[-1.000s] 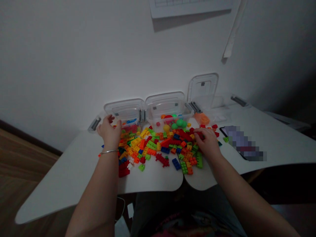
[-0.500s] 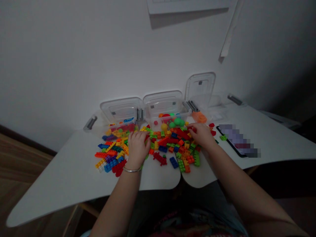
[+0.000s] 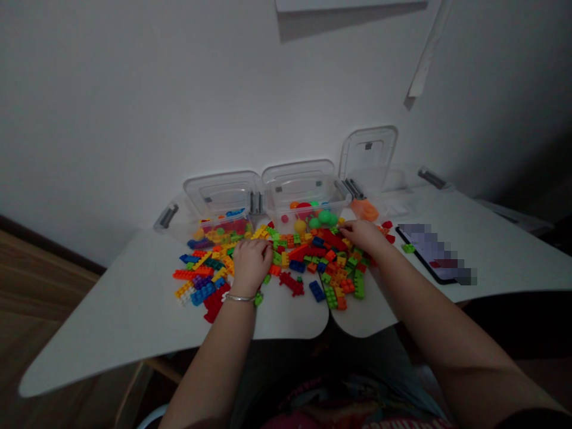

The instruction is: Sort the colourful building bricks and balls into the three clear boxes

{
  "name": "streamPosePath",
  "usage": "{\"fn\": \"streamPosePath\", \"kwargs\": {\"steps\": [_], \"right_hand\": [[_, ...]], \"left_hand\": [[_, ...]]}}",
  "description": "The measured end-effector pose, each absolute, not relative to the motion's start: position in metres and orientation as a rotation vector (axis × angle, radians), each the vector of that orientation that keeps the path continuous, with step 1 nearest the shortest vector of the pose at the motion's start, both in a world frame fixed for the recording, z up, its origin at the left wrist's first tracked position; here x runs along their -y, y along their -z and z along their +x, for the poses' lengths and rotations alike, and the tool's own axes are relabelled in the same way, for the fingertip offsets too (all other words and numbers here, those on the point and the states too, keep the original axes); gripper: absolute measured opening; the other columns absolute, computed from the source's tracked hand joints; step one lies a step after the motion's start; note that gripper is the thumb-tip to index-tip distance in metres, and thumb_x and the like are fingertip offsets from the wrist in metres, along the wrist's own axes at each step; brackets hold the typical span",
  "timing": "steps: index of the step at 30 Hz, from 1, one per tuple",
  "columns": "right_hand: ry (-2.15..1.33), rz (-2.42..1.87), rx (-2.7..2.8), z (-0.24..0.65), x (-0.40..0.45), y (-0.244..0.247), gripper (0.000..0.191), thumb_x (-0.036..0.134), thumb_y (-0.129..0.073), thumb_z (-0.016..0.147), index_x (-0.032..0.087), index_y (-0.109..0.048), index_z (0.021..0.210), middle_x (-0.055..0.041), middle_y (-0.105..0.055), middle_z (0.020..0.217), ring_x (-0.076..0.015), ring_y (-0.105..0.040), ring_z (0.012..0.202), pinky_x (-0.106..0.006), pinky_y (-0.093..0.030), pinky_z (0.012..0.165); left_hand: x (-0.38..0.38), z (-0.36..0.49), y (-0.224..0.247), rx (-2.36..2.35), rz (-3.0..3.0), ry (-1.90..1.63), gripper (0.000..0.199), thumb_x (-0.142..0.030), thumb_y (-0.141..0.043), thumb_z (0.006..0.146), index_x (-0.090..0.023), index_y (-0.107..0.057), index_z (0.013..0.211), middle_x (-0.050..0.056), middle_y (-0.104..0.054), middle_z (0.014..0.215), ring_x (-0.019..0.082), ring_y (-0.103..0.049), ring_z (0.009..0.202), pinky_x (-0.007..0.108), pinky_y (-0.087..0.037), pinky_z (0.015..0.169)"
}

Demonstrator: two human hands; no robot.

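My left hand [image 3: 252,265], with a bangle at the wrist, is over the left-centre part of a heap of toy building bricks. Its fingers curl down into the bricks, and what they hold, if anything, is hidden. At the heap's right back, my right hand [image 3: 366,236] has thumb and fingertips drawn together beside a long red piece [image 3: 333,239]; I cannot make out what is between them. Between the hands lie small bricks, among them a dark blue brick [image 3: 297,266]. A red piece with knobs [image 3: 292,284] and a blue brick [image 3: 317,291] lie nearer me.
Behind the heap stand a clear bin with coloured balls [image 3: 300,226] and a clear bin [image 3: 223,223] of bricks, lids raised. An orange piece [image 3: 366,210] sits at the back right. A phone [image 3: 424,253] lies on the white table [image 3: 111,304], a green brick [image 3: 408,248] at its edge.
The view has shifted slightly. My left hand has turned a little over the bricks, and the red piece by its fingers no longer shows. My right hand stays at nearly the same spot.
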State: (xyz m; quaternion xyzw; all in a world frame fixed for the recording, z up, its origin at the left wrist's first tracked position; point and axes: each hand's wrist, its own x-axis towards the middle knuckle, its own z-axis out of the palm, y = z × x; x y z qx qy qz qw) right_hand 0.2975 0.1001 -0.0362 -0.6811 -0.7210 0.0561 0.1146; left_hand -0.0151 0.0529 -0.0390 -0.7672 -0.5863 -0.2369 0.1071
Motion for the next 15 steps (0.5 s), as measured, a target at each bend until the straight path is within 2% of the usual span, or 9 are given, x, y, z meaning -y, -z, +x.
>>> {"fn": "streamPosePath", "kwargs": {"steps": [5, 8, 11, 15], "right_hand": [[-0.213, -1.993, 2.137, 0.2957, -0.1036, 0.0340, 0.028, 0.033, -0.056, 0.088, 0.027, -0.075, 0.108, -0.0061, -0.076, 0.104, -0.0263, -0.069, 0.094, -0.034, -0.047, 0.074], [-0.189, -2.009, 2.119, 0.2950, -0.1056, 0.0343, 0.029, 0.037, -0.058, 0.087, 0.026, -0.074, 0.108, -0.0069, -0.076, 0.102, -0.0263, -0.068, 0.092, -0.034, -0.047, 0.072], [-0.099, -2.020, 2.143, 0.2957, -0.1060, 0.0357, 0.032, 0.040, -0.055, 0.088, 0.024, -0.074, 0.108, -0.0092, -0.075, 0.104, -0.0261, -0.067, 0.090, -0.033, -0.046, 0.070], [0.018, -1.986, 2.213, 0.2977, -0.1052, 0.0379, 0.033, 0.032, -0.046, 0.093, 0.025, -0.073, 0.111, -0.0112, -0.072, 0.110, -0.0261, -0.066, 0.095, -0.033, -0.045, 0.072]], "left_hand": [[-0.0528, -0.0142, 0.0372, 1.731, -2.292, 0.678, 0.027, -0.029, -0.045, 0.091, -0.021, -0.071, 0.087, 0.006, -0.074, 0.093, 0.026, -0.064, 0.092, 0.043, -0.041, 0.088], [-0.0521, -0.0137, 0.0364, 1.736, -2.287, 0.671, 0.027, -0.029, -0.045, 0.092, -0.022, -0.070, 0.086, 0.006, -0.074, 0.092, 0.025, -0.064, 0.092, 0.042, -0.041, 0.088], [-0.0516, -0.0134, 0.0364, 1.735, -2.276, 0.667, 0.027, -0.029, -0.045, 0.092, -0.022, -0.070, 0.087, 0.006, -0.074, 0.093, 0.024, -0.064, 0.092, 0.042, -0.041, 0.089], [-0.0517, -0.0136, 0.0375, 1.725, -2.275, 0.672, 0.027, -0.029, -0.045, 0.092, -0.023, -0.070, 0.086, 0.006, -0.074, 0.092, 0.025, -0.063, 0.093, 0.042, -0.041, 0.089]]}}
